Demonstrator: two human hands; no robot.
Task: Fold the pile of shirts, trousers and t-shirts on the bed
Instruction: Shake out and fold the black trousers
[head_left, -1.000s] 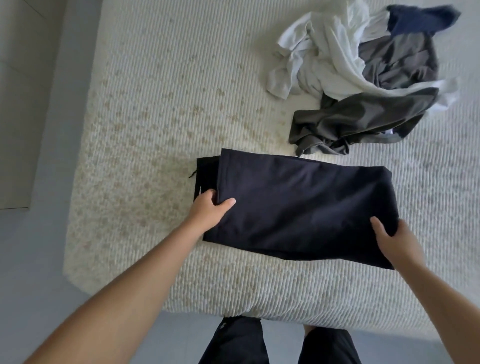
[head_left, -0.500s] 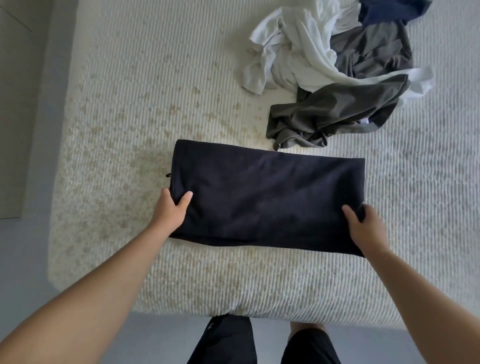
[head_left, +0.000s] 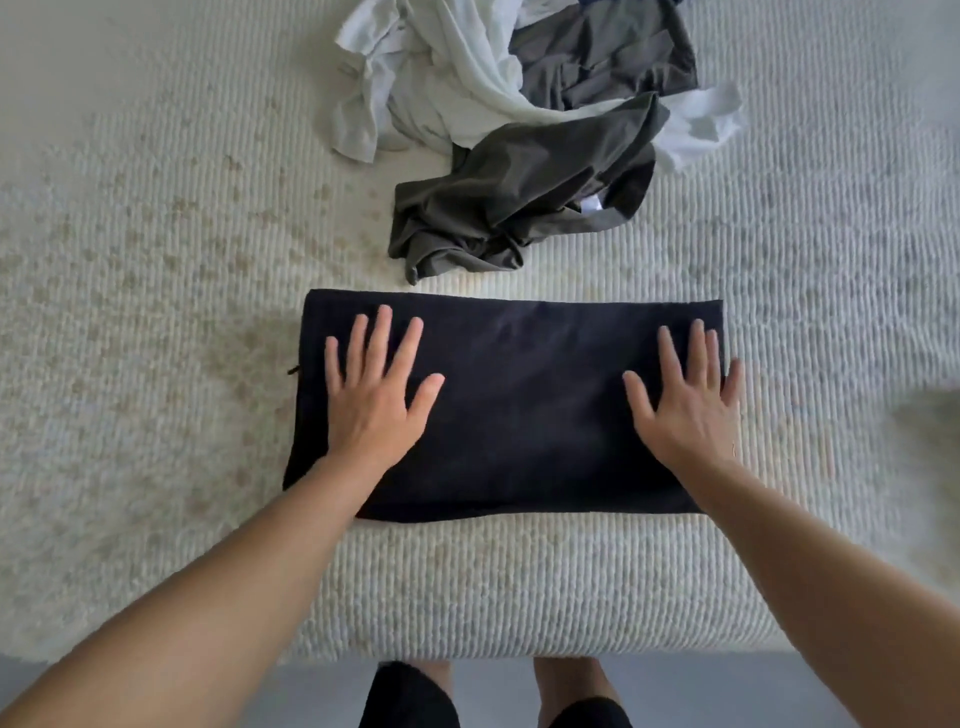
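One head cam, wide-angle, looks steeply down at bed (head_left: 156, 260) near edge. Close range; no 2nd view.

A dark navy garment (head_left: 519, 410) lies folded into a flat rectangle near the bed's front edge; beyond it, just apart, sits a crumpled pile: a dark grey garment (head_left: 519, 202) in front, white shirts (head_left: 447, 83) and another grey piece (head_left: 608, 52) behind.

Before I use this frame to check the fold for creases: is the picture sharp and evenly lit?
Head view: the dark folded garment and left hand are fairly sharp; the right hand shows slight motion blur. Wide-angle distortion bends the bed edge, and the corners smear. Light is soft, with no glare; the dark cloth hides fine creases.
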